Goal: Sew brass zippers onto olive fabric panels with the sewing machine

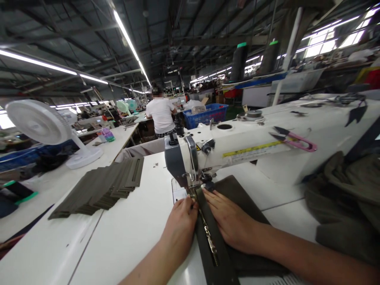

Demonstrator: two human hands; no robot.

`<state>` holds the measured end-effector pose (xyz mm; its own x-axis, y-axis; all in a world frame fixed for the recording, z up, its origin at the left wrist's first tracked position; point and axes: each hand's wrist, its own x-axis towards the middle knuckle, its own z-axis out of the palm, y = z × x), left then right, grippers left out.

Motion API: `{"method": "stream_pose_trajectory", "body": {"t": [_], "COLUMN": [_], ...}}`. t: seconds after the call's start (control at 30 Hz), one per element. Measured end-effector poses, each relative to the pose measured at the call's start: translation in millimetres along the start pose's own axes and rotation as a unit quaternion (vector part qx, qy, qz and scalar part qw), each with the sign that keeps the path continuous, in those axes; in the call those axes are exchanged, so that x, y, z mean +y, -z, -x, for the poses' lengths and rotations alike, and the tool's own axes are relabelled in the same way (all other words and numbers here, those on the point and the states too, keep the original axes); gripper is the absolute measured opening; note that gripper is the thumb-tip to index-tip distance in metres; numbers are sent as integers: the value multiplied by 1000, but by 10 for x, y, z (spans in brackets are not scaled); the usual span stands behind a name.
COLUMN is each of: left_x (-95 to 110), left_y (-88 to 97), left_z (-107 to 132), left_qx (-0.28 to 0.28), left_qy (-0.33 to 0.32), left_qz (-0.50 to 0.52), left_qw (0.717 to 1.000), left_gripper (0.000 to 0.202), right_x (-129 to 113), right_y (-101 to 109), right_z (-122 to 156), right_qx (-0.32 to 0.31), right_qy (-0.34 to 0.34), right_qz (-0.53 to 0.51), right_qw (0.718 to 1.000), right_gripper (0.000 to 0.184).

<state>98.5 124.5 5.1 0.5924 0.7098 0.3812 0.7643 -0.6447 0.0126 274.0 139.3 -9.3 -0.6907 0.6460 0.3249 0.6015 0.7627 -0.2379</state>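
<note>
A dark olive fabric piece with a metal zipper point(209, 234) runs under the presser foot of a white sewing machine point(246, 146). My left hand point(182, 217) is closed, fingers curled and pinching at the piece's left edge just in front of the needle area. The fingertips partly hide what they grip. My right hand point(233, 217) lies flat with fingers stretched out, pressing the fabric on the right side of the zipper. Under that hand a larger dark fabric panel point(237, 190) spreads over the machine bed.
A fanned stack of dark fabric pieces point(101, 186) lies on the white table to the left. Behind it stands a white fan point(41, 122). Pink-handled thread snips point(297, 142) rest on the machine arm. Bunched fabric point(347, 198) lies right. A person point(160, 113) works ahead, beside a blue crate point(204, 116).
</note>
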Motion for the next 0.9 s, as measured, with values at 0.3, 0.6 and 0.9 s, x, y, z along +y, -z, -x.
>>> {"method": "stream_pose_trajectory", "body": {"t": [0.3, 0.6, 0.9], "left_x": [-62, -46, -8], "left_y": [-45, -18, 9], "left_z": [17, 87, 111], "left_qx": [-12, -24, -9], "left_qy": [43, 53, 62], "left_qz": [38, 59, 54], "left_qw": [998, 997, 997], "left_gripper": [24, 33, 30], "right_x": [-297, -590, -642], "right_y": [154, -102, 31], "right_z": [322, 521, 463], "right_qx": [92, 111, 87], "right_qy": [64, 159, 155], "right_qz": [-26, 112, 150], "right_qw": [993, 975, 972], "right_gripper": [24, 16, 20]}}
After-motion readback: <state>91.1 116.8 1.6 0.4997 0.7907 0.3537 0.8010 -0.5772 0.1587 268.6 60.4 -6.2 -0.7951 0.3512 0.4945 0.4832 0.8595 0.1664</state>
